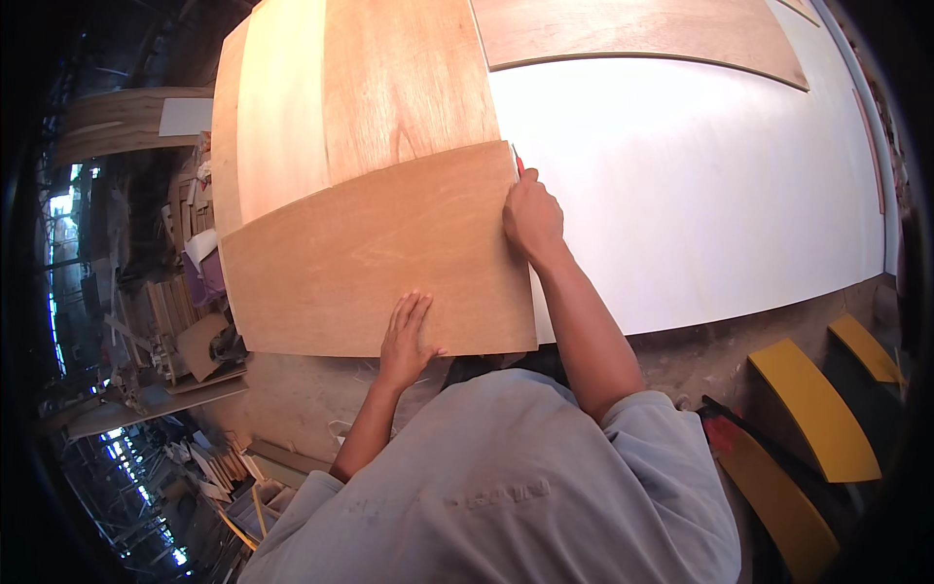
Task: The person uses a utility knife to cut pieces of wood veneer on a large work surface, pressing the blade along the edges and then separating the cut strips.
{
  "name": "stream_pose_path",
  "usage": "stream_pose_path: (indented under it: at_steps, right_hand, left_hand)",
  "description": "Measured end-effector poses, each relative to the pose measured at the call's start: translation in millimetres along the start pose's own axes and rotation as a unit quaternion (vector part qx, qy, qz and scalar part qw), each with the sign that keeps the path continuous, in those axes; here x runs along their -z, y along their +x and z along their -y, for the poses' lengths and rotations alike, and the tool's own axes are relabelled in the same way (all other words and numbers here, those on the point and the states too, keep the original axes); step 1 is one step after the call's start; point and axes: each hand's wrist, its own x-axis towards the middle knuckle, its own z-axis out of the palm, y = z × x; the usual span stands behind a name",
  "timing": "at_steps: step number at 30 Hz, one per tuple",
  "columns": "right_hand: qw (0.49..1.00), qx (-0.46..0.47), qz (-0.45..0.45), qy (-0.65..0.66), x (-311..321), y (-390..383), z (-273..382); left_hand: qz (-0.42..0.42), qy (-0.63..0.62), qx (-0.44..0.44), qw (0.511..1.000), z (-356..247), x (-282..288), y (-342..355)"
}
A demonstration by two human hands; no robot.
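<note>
My left hand (408,341) lies with fingers stretched out on the near edge of a brown plywood sheet (379,253). At the sheet's right edge, close to its far corner, my right hand (535,216) is closed around a slim red tool (520,164). Only its red end and a thin tip show beyond my fist, so its exact kind is hidden. Under and beyond the brown sheet lie lighter wood panels (404,83). A large white board (671,195) spreads out to the right of my right hand.
Another plywood piece (632,34) lies on the white board's far part. Yellow curved-looking boards (812,409) stand low at the right. Stacked wood offcuts (170,311) and a purple object (202,279) crowd the left side. The concrete floor (292,399) shows below.
</note>
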Motion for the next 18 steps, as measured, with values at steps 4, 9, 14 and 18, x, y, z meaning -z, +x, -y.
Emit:
stream_pose_path:
  at_steps: [4, 9, 14, 18]
  right_hand:
    - [0.999, -0.022, 0.041, 0.0, 10.1, 2.5, 9.8]
    - [0.997, -0.045, 0.055, -0.034, 12.7, 7.0, 15.6]
    - [0.997, -0.046, 0.048, -0.049, 3.6, -0.1, 12.1]
    - [0.995, -0.057, 0.053, -0.054, -5.6, -17.2, 0.5]
  left_hand:
    - [-0.007, 0.004, -0.005, 1.0, 1.0, -1.8, -1.6]
    - [-0.011, 0.002, -0.005, 1.0, 0.2, -2.5, -1.2]
    - [-0.024, 0.002, -0.02, 0.999, 6.2, -4.6, -6.2]
    - [-0.035, -0.003, -0.033, 0.999, 8.9, -3.7, -6.1]
